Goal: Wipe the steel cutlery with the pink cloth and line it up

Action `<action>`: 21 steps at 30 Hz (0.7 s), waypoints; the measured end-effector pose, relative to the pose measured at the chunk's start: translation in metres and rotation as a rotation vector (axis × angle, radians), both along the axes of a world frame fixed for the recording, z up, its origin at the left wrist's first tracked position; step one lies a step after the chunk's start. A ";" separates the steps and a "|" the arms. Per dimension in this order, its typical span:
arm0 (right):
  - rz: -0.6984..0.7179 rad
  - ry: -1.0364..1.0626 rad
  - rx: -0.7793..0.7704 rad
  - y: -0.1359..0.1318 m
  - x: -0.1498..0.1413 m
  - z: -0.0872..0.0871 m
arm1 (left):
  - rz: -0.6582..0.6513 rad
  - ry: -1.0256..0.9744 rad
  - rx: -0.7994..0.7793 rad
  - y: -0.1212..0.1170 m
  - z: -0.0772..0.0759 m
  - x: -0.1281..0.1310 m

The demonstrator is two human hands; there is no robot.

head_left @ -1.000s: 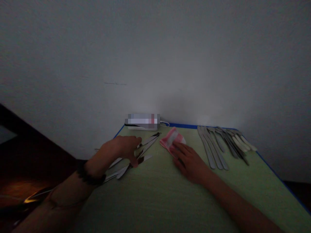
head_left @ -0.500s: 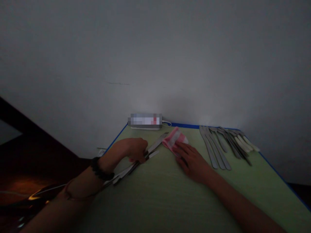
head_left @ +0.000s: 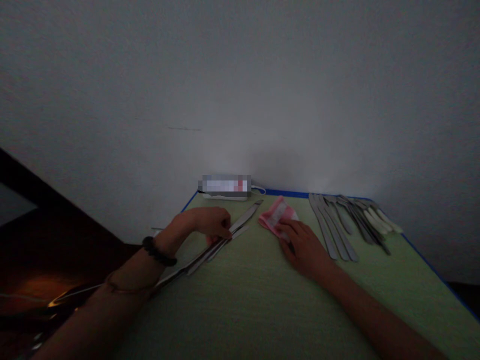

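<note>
Loose bundle of long silver metal knives point(head_left: 245, 216): left of centre in frame, over the pale green tabletop point(head_left: 240, 305); contact with it hard to judge.
Left hand point(head_left: 213, 223): fingers curled in and nearly closed, pinching the bundle around mid-length; fingertips partly hidden.
Right hand point(head_left: 305, 248): fingers almost straight and close together, laid on the small pink-and-white cloth point(head_left: 274, 214); whether it pinches the fabric, cannot tell.
Slip risk: likeliest trouble, I judge, is knives sliding apart or dropping; smooth metal, uneven stacking, one narrow pinch.
Cut risk: fingertips sit close to the blades; a twist in the grip could bring an edge against them. Edge direction too dim to read.
Snag risk: lower ends run close by the left forearm; a careless turn of the wrist might knock them.
Blade direction: longest blade points to upper right, its tip short of the cloth.
Long axis: diagonal, lower left to upper right, roughly parallel knives.
</note>
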State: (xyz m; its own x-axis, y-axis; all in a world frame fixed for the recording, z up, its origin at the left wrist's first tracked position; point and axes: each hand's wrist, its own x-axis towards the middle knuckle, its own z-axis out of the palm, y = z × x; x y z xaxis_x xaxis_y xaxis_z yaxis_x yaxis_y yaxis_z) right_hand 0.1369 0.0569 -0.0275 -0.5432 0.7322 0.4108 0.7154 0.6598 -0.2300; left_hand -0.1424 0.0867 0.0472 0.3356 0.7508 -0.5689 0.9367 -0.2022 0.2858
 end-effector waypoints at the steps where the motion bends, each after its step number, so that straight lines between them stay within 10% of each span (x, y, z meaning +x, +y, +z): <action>1: 0.001 0.000 0.003 0.000 0.000 0.000 | 0.003 -0.007 -0.008 0.000 0.001 -0.002; 21: 0.019 -0.009 0.001 -0.001 0.001 -0.001 | -0.020 0.278 0.240 -0.018 0.014 0.013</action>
State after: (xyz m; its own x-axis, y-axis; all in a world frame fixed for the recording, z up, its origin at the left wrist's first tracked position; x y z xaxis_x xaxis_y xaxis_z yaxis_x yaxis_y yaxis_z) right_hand 0.1380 0.0561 -0.0281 -0.5605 0.7216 0.4063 0.7049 0.6733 -0.2232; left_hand -0.1298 0.0684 0.0609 0.2094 0.8688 -0.4487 0.9670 -0.2520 -0.0367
